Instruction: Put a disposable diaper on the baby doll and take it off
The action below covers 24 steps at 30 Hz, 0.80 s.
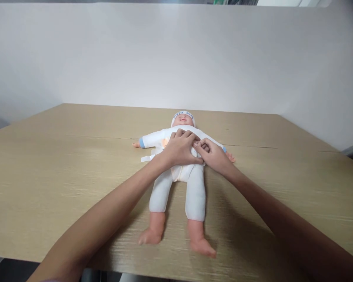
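A baby doll (195, 192) lies on its back, head away from me, in white clothes and a printed headband. A white diaper (181, 174) is around its hips, with a pale tab (147, 158) sticking out at the left. My left hand (182, 149) lies across the doll's belly, fingers bent over the diaper's front and thumb pointing right. Beside it, my right hand (210, 152) pinches at the diaper's right side, fingers curled. Its fingertips meet those of my left hand. The waist and what exactly sits between the fingertips are hidden.
The wooden table (76, 176) has a thin seam running across it behind the doll's arms. A white partition (170, 55) rises along its back and sides. Dark shapes show below the table's front edge.
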### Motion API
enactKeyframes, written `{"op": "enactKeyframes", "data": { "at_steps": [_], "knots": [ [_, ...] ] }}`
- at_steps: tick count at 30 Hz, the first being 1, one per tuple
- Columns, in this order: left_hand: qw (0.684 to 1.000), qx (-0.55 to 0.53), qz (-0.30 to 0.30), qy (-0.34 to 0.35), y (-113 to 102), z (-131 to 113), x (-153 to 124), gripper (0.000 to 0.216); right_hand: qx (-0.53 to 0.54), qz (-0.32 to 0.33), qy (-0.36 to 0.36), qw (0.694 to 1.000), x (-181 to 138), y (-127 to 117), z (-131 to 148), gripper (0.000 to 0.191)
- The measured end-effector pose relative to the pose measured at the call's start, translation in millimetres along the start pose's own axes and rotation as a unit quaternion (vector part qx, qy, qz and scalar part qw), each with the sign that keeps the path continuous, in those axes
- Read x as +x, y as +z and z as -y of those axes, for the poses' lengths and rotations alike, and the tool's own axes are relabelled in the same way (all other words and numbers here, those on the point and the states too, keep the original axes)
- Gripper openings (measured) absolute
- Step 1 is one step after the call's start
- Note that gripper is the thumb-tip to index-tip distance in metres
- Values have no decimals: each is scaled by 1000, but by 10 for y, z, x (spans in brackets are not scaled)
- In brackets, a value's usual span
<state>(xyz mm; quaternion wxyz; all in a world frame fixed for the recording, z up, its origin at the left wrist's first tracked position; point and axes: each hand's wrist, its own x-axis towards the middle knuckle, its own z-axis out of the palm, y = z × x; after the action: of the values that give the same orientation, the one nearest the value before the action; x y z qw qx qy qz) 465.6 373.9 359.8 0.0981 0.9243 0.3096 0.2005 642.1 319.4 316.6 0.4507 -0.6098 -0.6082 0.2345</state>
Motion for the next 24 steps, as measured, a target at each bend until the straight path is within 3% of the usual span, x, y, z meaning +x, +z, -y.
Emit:
{"op": "enactKeyframes", "data": {
  "at_steps": [3,6,11,14,17,20,24],
  "knots": [
    [1000,0,-6,6,26,17,-3,57,-40,-59,-111,991,-255,-13,-64,33],
    [1000,2,-11,7,57,26,-2,62,-77,-35,-198,977,-446,-14,-123,40],
    [999,-31,-7,14,2,27,-11,67,-81,14,-234,969,-515,37,-193,56],
    [988,-146,0,44,-163,88,-85,69,-92,27,-252,963,-503,28,-216,57],
    [972,-225,-62,13,-325,281,-261,51,-100,33,-255,961,-503,5,-248,58],
    [973,-174,-142,-49,-353,594,-521,40,-111,25,-253,961,-518,6,-282,58],
    [984,-88,-118,-98,-211,947,-848,37,-134,-22,-269,953,-551,-2,-181,56]
  ]
}}
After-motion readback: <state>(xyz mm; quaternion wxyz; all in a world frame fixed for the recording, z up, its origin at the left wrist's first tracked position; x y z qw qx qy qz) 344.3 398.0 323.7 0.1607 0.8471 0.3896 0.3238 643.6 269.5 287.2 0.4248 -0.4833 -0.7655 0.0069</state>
